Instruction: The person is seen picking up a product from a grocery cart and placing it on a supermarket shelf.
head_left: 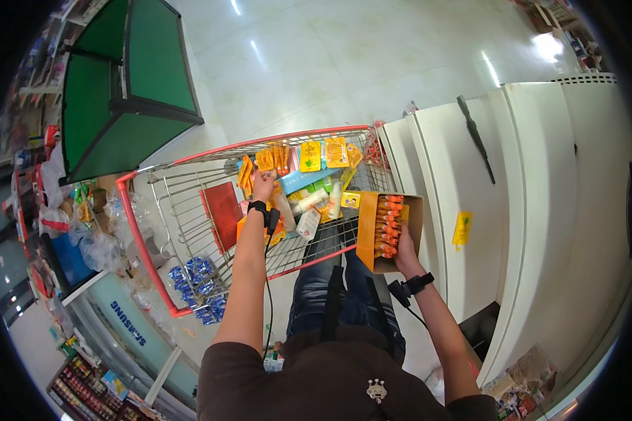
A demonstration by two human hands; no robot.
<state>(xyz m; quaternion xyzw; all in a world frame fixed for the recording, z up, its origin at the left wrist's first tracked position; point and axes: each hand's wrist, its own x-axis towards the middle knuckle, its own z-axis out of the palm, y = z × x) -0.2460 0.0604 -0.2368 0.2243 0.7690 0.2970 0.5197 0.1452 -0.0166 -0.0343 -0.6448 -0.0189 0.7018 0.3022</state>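
My right hand (406, 251) grips an open orange cardboard box (366, 235) from its right side, beside the shopping cart. Orange-capped pouches (388, 226) stand stacked in a column inside it. My left hand (262, 185) reaches into the wire cart (182, 179). Its fingers are bent at an orange packet (265, 160), which they seem to pinch. A row of orange packets (282, 157) stands just right of those fingers. Around them lie a yellow pouch (310, 156), a light-blue box (305, 180), pale bottles (309, 201) and a white bottle (308, 224).
White empty-looking shelves (463, 175) rise on the right, with one yellow pouch (463, 229) on them. A green panelled stand (130, 91) is at the far left. Blue packets (199, 284) sit by the cart's handle end. Plastic bags (105, 245) crowd the left.
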